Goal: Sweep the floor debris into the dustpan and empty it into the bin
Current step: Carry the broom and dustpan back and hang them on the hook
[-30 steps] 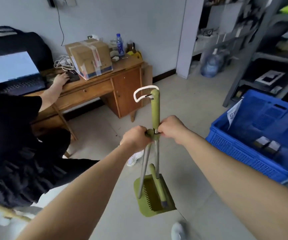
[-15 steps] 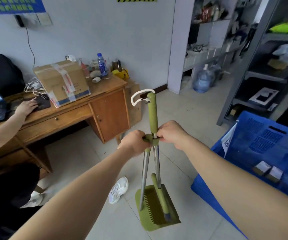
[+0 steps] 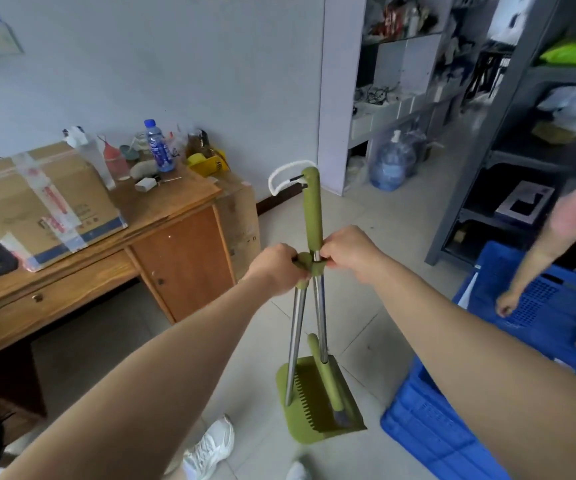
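— Hands?
— I see left hand (image 3: 274,270) curled round dustpan pole (image 3: 295,334), right hand (image 3: 348,254) gripping broom handle (image 3: 313,209).
— Dustpan (image 3: 300,427)?
— Upright on floor tiles below both hands, just beside blue crate (image 3: 428,431).

- The left hand (image 3: 276,268) and right hand (image 3: 348,252) show only their backs; fingertips hidden where they close on the dustpan pole (image 3: 296,334) and broom handle (image 3: 313,209).
- Broom head mostly hidden inside the dustpan (image 3: 300,433).
- Blue crate (image 3: 428,434) cut off at the right and bottom edges.
- Another person's arm (image 3: 536,261), blurred, leaves the right edge.
- Items on the shelves (image 3: 404,39) too blurred to name.
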Motion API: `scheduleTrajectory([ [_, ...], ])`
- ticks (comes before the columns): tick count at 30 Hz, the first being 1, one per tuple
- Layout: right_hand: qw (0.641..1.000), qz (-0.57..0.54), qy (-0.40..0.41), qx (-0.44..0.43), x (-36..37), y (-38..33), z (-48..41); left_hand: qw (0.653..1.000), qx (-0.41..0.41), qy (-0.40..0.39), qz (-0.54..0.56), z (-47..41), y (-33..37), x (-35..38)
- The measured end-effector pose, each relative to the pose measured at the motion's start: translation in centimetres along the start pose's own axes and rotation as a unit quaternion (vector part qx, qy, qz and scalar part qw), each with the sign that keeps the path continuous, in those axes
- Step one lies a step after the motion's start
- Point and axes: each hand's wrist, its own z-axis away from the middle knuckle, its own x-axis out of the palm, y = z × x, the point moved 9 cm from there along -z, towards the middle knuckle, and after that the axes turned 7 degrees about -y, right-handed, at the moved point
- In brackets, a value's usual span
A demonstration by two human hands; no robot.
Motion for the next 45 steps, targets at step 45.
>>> scheduleTrajectory([
  [45, 0.998, 0.014, 0.049, 0.048, -23.1, -17.6, -76.8, 0.995, -0.008, -0.009, 0.103, -79.0, 11.5, -21.0],
])
